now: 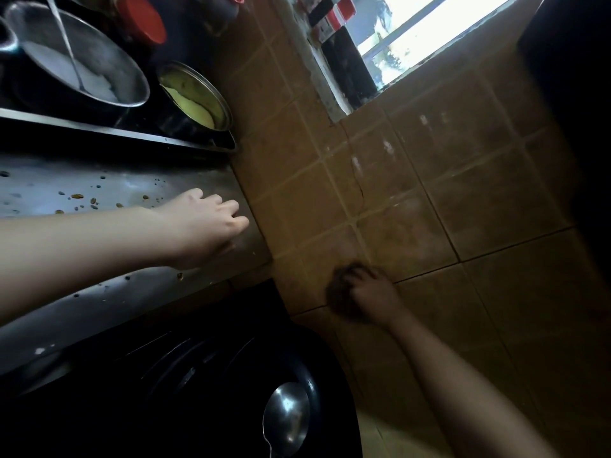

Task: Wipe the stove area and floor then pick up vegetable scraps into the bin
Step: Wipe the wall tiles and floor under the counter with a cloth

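Note:
My right hand [372,297] grips a dark scrub pad [342,292] and presses it against the brown tiled wall [463,200] just right of the counter's end. My left hand [205,223] rests on the steel counter [109,183] near the wall, fingers curled down onto the surface, holding nothing that I can see. Small food scraps [77,196] and dark specks lie scattered on the steel to the left of that hand.
A large steel pan [125,81] with white contents and a ladle sits on the stove at upper left, a smaller steel bowl [198,94] with yellow food beside it. A black wok [231,391] with a steel spoon [286,418] sits below. A window [413,38] opens at top.

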Demonstrator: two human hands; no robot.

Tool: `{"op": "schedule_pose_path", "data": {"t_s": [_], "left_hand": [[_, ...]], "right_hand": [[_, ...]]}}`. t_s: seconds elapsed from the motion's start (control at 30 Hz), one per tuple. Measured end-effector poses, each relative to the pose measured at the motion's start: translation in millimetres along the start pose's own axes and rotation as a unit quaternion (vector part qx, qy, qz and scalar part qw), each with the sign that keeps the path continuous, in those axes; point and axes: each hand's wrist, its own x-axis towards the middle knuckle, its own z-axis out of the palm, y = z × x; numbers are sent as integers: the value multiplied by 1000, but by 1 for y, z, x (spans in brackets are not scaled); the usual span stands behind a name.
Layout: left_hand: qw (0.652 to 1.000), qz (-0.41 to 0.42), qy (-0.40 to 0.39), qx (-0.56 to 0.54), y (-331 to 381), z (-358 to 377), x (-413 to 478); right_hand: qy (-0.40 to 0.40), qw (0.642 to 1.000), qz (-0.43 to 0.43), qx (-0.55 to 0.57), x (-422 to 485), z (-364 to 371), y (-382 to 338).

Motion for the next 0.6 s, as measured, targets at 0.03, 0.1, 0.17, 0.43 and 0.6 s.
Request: {"op": "schedule_pose_path", "data": {"t_s": [0.03,0.1,0.17,0.43,0.6], "left_hand": [[1000,-1,-1,2,1,0,-1],[1000,-3,-3,0,4,-1,-3],[1000,-1,-3,-9,7,-1,-6],[999,-5,1,-37,15,0,-15],[997,10,5,-73,26,-1,-16]], "right_hand": [[40,998,45,21,-1,-11,13],[145,974,161,71,-2,-33,37],[244,920,275,136,0,-54,55],[115,977,153,93,37,-48,20],[-28,999,-20,31,27,20,-36]]}}
